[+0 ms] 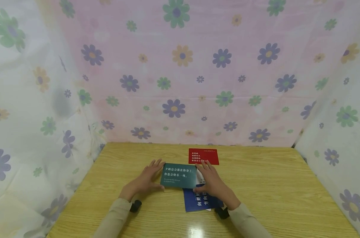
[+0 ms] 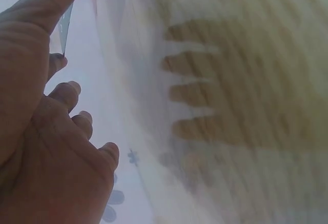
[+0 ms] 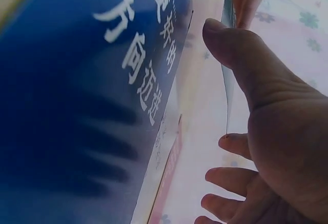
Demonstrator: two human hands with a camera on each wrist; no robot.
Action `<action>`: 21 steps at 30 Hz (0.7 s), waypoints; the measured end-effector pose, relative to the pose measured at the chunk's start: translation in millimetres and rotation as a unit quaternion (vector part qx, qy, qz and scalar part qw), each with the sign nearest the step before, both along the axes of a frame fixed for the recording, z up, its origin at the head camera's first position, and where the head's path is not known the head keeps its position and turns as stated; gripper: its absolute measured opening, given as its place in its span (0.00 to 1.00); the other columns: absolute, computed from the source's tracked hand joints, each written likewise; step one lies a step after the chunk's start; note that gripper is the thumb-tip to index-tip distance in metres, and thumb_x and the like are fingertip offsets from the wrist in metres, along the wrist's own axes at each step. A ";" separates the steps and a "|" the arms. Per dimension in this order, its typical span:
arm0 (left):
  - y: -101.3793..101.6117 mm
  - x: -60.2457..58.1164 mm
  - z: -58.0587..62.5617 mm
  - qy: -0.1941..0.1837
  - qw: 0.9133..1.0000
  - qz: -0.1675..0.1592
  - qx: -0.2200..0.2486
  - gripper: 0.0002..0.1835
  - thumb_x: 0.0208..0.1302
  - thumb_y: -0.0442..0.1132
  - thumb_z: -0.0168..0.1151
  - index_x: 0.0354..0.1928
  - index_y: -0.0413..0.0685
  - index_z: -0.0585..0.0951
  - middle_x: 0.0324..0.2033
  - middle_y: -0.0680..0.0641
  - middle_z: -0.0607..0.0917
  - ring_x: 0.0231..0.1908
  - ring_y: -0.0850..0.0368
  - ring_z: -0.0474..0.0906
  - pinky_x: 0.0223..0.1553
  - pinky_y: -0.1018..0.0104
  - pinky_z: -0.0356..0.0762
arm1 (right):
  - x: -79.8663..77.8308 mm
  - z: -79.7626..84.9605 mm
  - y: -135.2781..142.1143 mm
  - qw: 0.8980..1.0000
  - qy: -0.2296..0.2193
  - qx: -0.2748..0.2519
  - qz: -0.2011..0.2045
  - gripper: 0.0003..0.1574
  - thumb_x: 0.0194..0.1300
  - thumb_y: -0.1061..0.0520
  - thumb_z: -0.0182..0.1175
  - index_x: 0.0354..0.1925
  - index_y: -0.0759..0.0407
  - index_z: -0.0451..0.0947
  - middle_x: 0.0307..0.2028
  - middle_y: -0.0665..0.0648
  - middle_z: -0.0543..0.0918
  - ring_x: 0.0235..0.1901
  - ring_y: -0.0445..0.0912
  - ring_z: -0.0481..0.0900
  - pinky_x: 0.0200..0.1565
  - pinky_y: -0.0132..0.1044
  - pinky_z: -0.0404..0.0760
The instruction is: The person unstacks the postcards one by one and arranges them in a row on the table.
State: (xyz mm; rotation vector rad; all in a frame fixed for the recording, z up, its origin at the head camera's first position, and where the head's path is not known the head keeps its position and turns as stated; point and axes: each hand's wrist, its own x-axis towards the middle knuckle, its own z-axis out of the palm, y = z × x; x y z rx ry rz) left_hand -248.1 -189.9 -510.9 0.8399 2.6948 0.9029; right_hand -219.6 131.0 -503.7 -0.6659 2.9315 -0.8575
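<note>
A dark green card (image 1: 178,176) with white writing is held level in front of me, raised above the table. My left hand (image 1: 144,180) grips its left edge between thumb and index finger. At the opposite edge, my right hand (image 1: 213,183) pinches the card by its corners, thumb near and index finger far. In the right wrist view the green card (image 3: 228,96) appears almost edge-on, apart from the blue card (image 3: 66,80). Other fingers of both hands are spread. Beneath my right hand lie the blue card and a mostly hidden white card (image 1: 199,178).
A red card (image 1: 204,154) with white writing lies farther back on the wooden table (image 1: 257,185). Flower-patterned cloth (image 1: 150,72) hangs behind the table and along both sides. Black wrist straps (image 1: 136,206) show at the cuffs.
</note>
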 end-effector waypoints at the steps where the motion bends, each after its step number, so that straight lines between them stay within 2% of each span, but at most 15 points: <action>1: -0.6 -1.9 0.5 -0.003 1.000 0.001 0.001 0.56 0.57 0.47 0.77 0.80 0.39 0.54 0.79 0.32 0.48 0.77 0.26 0.36 0.72 0.24 0.37 | -2.0 0.2 -0.7 1.000 -0.002 -0.001 0.000 0.62 0.49 0.49 0.82 0.73 0.69 0.63 0.74 0.75 0.61 0.76 0.72 0.51 0.74 0.69 0.52; 6: -3.3 -14.4 0.3 -0.009 1.000 0.004 -0.010 0.56 0.57 0.48 0.76 0.80 0.39 0.53 0.79 0.33 0.48 0.78 0.27 0.36 0.73 0.25 0.36 | -15.9 -2.2 -5.4 1.000 -0.003 0.015 -0.002 0.60 0.49 0.48 0.82 0.72 0.68 0.65 0.73 0.74 0.64 0.75 0.72 0.53 0.74 0.68 0.53; 9: -5.2 -22.5 0.4 -0.001 1.000 0.002 -0.019 0.56 0.58 0.48 0.76 0.79 0.37 0.53 0.79 0.31 0.49 0.77 0.26 0.37 0.72 0.24 0.38 | -26.1 -2.8 -8.9 1.000 -0.007 0.029 -0.005 0.60 0.49 0.47 0.81 0.73 0.67 0.65 0.73 0.73 0.64 0.75 0.71 0.53 0.74 0.67 0.54; 13: -7.1 -33.0 2.0 0.007 1.000 0.004 -0.028 0.55 0.59 0.46 0.76 0.79 0.36 0.53 0.78 0.30 0.49 0.76 0.24 0.39 0.72 0.23 0.40 | -38.2 0.4 -13.5 0.999 -0.015 0.040 -0.003 0.61 0.50 0.47 0.81 0.73 0.67 0.65 0.74 0.72 0.63 0.76 0.71 0.52 0.75 0.66 0.53; 21: -11.2 -52.8 2.2 -0.006 0.999 0.023 -0.046 0.55 0.59 0.45 0.75 0.80 0.37 0.52 0.79 0.31 0.48 0.77 0.25 0.38 0.73 0.26 0.39 | -63.5 5.4 -20.5 0.998 -0.028 0.045 0.016 0.61 0.51 0.47 0.80 0.74 0.67 0.63 0.75 0.71 0.63 0.77 0.69 0.51 0.76 0.65 0.50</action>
